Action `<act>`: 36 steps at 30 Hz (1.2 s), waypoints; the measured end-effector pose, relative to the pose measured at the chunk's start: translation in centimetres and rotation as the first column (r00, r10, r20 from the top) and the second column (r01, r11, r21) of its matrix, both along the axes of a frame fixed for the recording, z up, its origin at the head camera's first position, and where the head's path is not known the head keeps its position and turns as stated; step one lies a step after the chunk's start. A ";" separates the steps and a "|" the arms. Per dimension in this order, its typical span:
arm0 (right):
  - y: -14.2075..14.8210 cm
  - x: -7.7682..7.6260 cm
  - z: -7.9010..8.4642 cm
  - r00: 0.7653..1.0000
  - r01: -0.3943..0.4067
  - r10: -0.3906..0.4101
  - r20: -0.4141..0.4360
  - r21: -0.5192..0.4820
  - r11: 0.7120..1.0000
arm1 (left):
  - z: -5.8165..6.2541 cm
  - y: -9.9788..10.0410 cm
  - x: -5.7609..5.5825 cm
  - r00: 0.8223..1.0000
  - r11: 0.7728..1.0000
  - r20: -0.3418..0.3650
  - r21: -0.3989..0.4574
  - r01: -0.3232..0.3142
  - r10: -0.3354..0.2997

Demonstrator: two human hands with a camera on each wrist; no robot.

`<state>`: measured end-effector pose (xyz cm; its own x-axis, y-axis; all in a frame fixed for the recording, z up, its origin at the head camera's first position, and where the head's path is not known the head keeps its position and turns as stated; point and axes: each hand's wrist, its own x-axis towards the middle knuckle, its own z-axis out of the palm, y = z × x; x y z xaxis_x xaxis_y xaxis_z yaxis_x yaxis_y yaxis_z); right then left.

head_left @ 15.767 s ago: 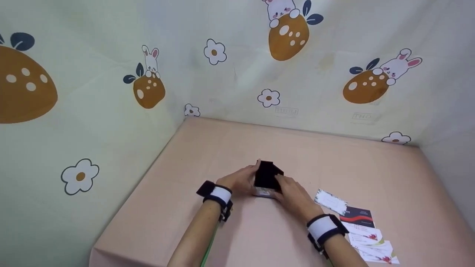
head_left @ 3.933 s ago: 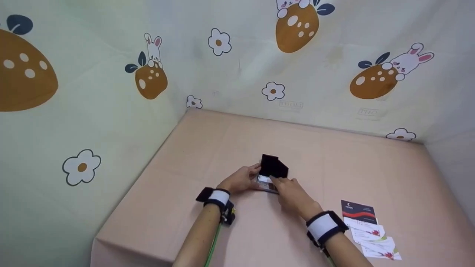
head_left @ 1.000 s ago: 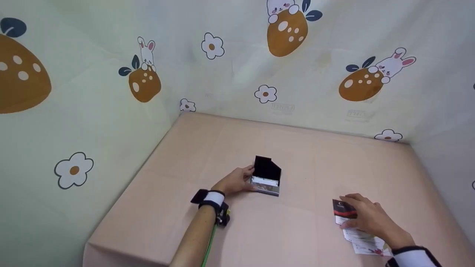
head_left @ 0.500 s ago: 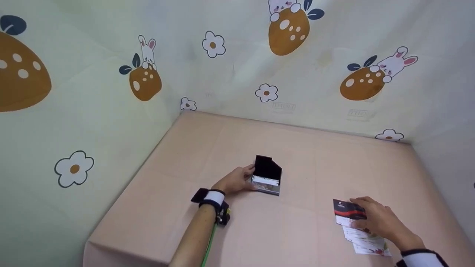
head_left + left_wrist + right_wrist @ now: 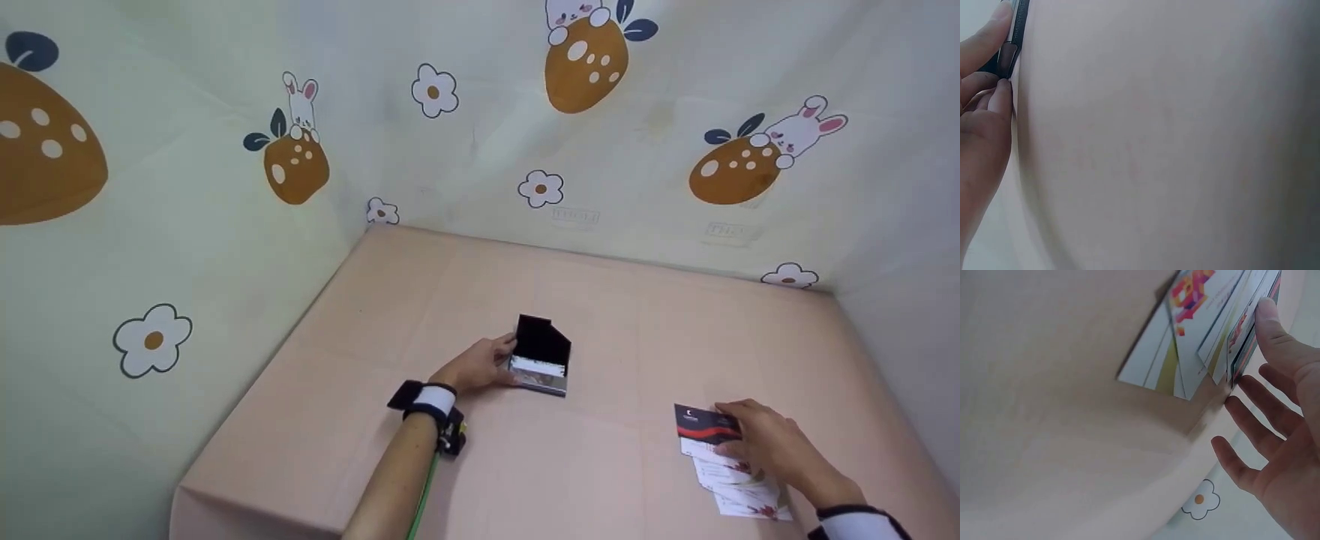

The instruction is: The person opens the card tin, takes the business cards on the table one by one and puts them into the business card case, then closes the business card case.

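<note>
My left hand (image 5: 480, 366) grips the left side of a black and silver business card holder (image 5: 541, 341) near the middle of the table. A white card (image 5: 537, 366) with a patterned edge shows in the holder. In the left wrist view, my left thumb and fingers pinch the holder (image 5: 1009, 53) at its edge. To the right, my right hand (image 5: 784, 446) pinches the right end of a dark business card (image 5: 703, 421) with a red stripe. That card tops a fanned row of white business cards (image 5: 739, 480). My right thumb touches the cards in the right wrist view.
A pink cloth covers the table (image 5: 592, 465). Pale fabric walls (image 5: 465, 150) with rabbit, fruit and flower prints rise behind it and on both sides. A green cable (image 5: 426, 487) runs along my left forearm.
My right hand has left the holder and gone right to the card row. The loose white card that lay there is gone from the table; a white card shows in the holder.
</note>
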<state>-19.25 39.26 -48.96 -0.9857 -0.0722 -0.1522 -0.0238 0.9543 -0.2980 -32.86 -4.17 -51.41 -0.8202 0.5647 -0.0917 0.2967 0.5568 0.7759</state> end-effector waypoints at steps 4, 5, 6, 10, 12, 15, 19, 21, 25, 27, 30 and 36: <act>0.1 -0.1 -0.1 1.000 -0.010 0.010 -0.009 -0.018 1.000 | 0.1 -0.1 0.0 1.000 1.000 0.006 0.000 0.000 0.000; 0.1 -0.1 -0.1 1.000 -0.012 0.012 -0.007 -0.025 1.000 | 0.1 -0.1 0.0 1.000 1.000 0.007 0.001 -0.001 0.001; 0.1 -0.2 -0.1 1.000 -0.015 0.014 -0.006 -0.033 0.999 | 0.1 -0.1 0.0 1.000 1.000 0.006 0.002 -0.001 0.001; 0.4 -0.3 -0.1 1.000 -0.021 0.021 0.001 -0.070 0.997 | 0.2 -0.1 0.1 1.000 1.000 -0.004 0.006 0.002 -0.002; 0.5 -0.3 -0.2 1.000 -0.013 0.014 0.012 -0.096 0.995 | 0.2 -0.1 0.2 1.000 1.000 -0.012 0.002 0.004 -0.004; 0.6 -0.3 -0.3 1.000 -0.005 0.007 0.020 -0.122 0.993 | 0.1 -0.1 0.2 1.000 1.000 -0.009 -0.003 0.000 0.000; 0.6 -0.2 -0.1 1.000 0.010 -0.007 0.021 -0.148 0.989 | 0.1 -0.1 0.3 1.000 1.000 -0.005 0.003 0.008 -0.008; 0.6 -0.2 0.0 1.000 0.017 -0.014 0.023 -0.155 0.988 | 0.2 -0.1 0.3 1.000 1.000 -0.015 0.003 0.015 -0.015; 0.4 -0.3 -0.1 0.999 0.034 -0.030 0.028 -0.153 0.988 | 0.1 -0.1 0.4 1.000 1.000 -0.017 -0.004 0.007 -0.007; 0.4 -0.3 -0.1 0.999 0.037 -0.033 0.030 -0.143 0.989 | 0.1 0.0 0.4 1.000 1.000 -0.013 -0.003 0.001 -0.001; 0.4 -0.3 -0.2 0.999 0.038 -0.034 0.032 -0.130 0.991 | 0.0 0.0 0.4 1.000 1.000 -0.007 0.000 -0.005 0.005; 0.4 -0.3 -0.1 1.000 0.018 -0.018 0.002 -0.100 0.995 | 0.2 0.2 0.4 1.000 1.000 0.016 0.016 -0.020 0.020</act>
<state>-19.52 39.61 -49.07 -0.9868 -0.0690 -0.1464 -0.0062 0.9201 -0.3917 -32.43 -4.01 -51.19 -0.8300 0.5495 -0.0956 0.2731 0.5498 0.7894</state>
